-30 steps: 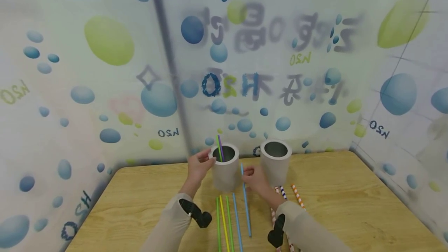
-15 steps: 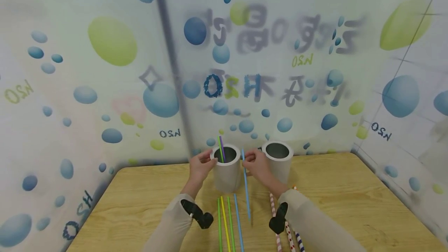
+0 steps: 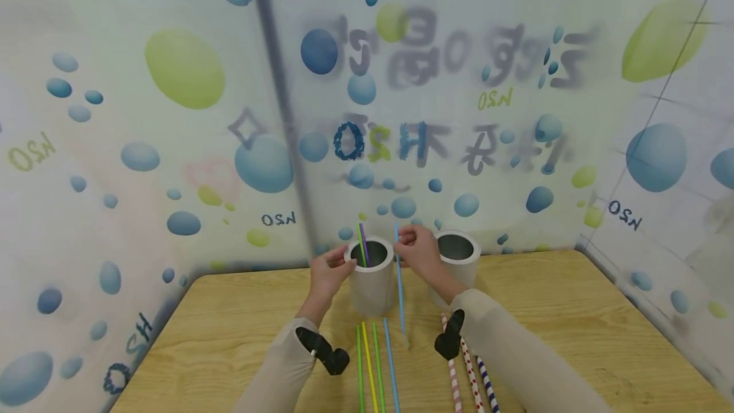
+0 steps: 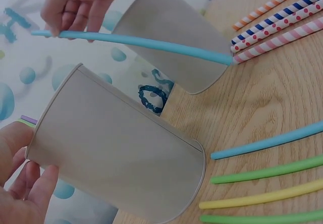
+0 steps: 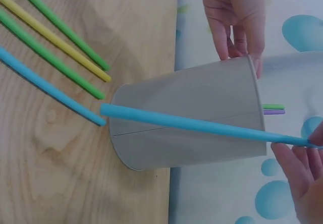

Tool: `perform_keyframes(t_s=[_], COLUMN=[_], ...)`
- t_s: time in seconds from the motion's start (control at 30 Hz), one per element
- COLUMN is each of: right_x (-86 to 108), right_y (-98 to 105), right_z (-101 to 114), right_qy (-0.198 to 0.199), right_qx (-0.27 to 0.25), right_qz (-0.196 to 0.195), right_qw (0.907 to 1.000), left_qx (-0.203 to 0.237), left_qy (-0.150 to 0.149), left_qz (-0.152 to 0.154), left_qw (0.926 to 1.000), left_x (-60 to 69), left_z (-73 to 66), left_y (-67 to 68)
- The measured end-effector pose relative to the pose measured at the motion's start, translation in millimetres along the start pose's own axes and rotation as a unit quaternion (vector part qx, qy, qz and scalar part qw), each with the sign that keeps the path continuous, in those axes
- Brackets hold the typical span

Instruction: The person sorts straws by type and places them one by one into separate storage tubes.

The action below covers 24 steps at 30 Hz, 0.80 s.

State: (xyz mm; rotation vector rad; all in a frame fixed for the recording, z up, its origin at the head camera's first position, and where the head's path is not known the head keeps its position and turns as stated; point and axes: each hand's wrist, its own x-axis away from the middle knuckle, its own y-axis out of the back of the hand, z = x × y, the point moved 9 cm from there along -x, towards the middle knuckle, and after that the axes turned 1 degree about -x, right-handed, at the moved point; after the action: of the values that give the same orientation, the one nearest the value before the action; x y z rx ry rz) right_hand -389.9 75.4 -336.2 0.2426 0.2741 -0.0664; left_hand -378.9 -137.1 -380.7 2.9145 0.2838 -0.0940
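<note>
My right hand [image 3: 423,252] pinches a plain blue straw [image 3: 401,285] near its top end. The straw hangs nearly upright just right of the left grey cup [image 3: 371,292], its lower end above the table. My left hand [image 3: 329,279] holds that cup by the left side of its rim, as the left wrist view also shows. A green straw [image 3: 360,244] and a purple straw [image 3: 365,245] stand inside the cup, their lower parts hidden. Right behind my right hand stands a second grey cup [image 3: 459,276], partly covered by it.
On the wooden table [image 3: 229,330] lie a green straw [image 3: 360,368], a yellow straw [image 3: 369,368], another green straw and a blue straw [image 3: 391,362]. Further right lie paper straws: pink-striped [image 3: 453,378], red-dotted [image 3: 473,378], blue-striped [image 3: 488,384] and orange-striped [image 4: 272,4]. A patterned wall [image 3: 401,171] rises behind.
My right hand has lifted the blue straw from beside the left cup, raising it steadily so its lower end rose off the table. My left hand has stayed on the cup's rim.
</note>
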Motion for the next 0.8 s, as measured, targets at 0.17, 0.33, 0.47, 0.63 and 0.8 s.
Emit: perform_keyframes(t_s=[0.17, 0.33, 0.47, 0.63, 0.8], right_x=[-7.4, -14.4, -18.7, -20.2, -25.4], right_y=[4.3, 4.8, 5.7, 8.9, 7.0], right_z=[16.5, 28.3, 40.0, 55.9, 62.5], right_qy=[0.042, 0.04, 0.038, 0.058, 0.048], right_qx=[0.042, 0.019, -0.022, -0.037, -0.029], right_qz=[-0.012, 0.002, 0.006, -0.008, -0.007], right_qw=[0.9981, 0.999, 0.999, 0.9976, 0.9984], left_qx=[0.001, 0.002, 0.002, 0.008, 0.016], left_qy=[0.001, -0.003, -0.003, -0.007, -0.012], left_qz=[0.0, -0.001, -0.002, -0.002, 0.0], left_qw=[1.0, 1.0, 1.0, 0.9999, 0.9998], left_x=[-0.4, -0.3, 0.3, -1.3, -2.1], left_z=[0.3, 0.6, 0.1, 1.5, 3.2], left_y=[-0.2, 0.2, -0.4, -1.1, -0.1])
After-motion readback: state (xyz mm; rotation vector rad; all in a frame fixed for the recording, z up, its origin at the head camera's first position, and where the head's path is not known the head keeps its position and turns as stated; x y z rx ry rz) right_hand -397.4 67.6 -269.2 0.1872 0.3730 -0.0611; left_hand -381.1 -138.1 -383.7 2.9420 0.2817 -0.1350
